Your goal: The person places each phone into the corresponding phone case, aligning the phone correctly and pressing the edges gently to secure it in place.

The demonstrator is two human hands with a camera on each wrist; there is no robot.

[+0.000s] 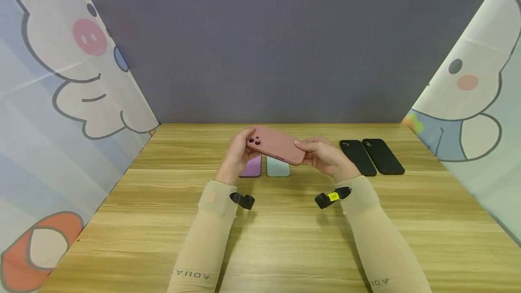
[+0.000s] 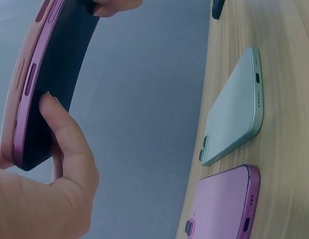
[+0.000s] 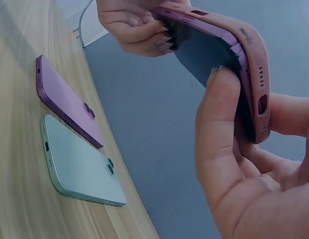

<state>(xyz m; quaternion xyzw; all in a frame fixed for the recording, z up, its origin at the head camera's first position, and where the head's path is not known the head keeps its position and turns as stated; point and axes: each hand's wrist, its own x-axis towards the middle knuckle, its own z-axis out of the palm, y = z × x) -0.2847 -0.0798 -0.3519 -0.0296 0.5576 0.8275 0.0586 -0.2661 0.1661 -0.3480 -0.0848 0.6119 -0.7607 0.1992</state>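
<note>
Raised over the table, a pink phone case (image 1: 277, 144) faces up with its camera corner at the left. A purple-edged phone (image 3: 204, 55) with a dark screen sits against its inner side; at the port end in the right wrist view, the purple edge stands partly out of the case rim. My left hand (image 1: 237, 155) grips the camera end, fingers on the screen side (image 2: 65, 55). My right hand (image 1: 327, 157) pinches the port end, thumb on the case back and fingers against the screen. Below lie a purple phone (image 1: 251, 167) and a mint-green phone (image 1: 278, 168), backs up.
Two black phone cases (image 1: 358, 157) (image 1: 383, 156) lie side by side on the wooden table (image 1: 285, 248), right of my right hand. A grey panel (image 1: 281, 49) stands behind the table, with cartoon-printed cloths (image 1: 49, 116) at the sides.
</note>
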